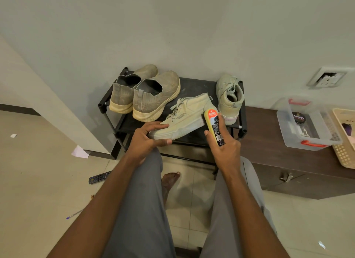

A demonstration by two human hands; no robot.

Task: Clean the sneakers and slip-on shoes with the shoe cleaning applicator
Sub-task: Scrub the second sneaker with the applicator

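right hand [225, 150] holds oblong applicator [214, 126] against suede sneaker [184, 117].

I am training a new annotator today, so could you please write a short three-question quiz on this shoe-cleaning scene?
1. True or false: the left hand grips the toe end of the pale sneaker lying on the shoe rack.
2. Multiple choice: where does the shoe cleaning applicator touch that sneaker? A) the laces B) the heel end C) the toe
3. Fill in: the pair of slip-on shoes stands on the rack to the ___ of the held sneaker.

Key
1. True.
2. B: the right hand holds the applicator against the heel end, near the second sneaker.
3. Left.
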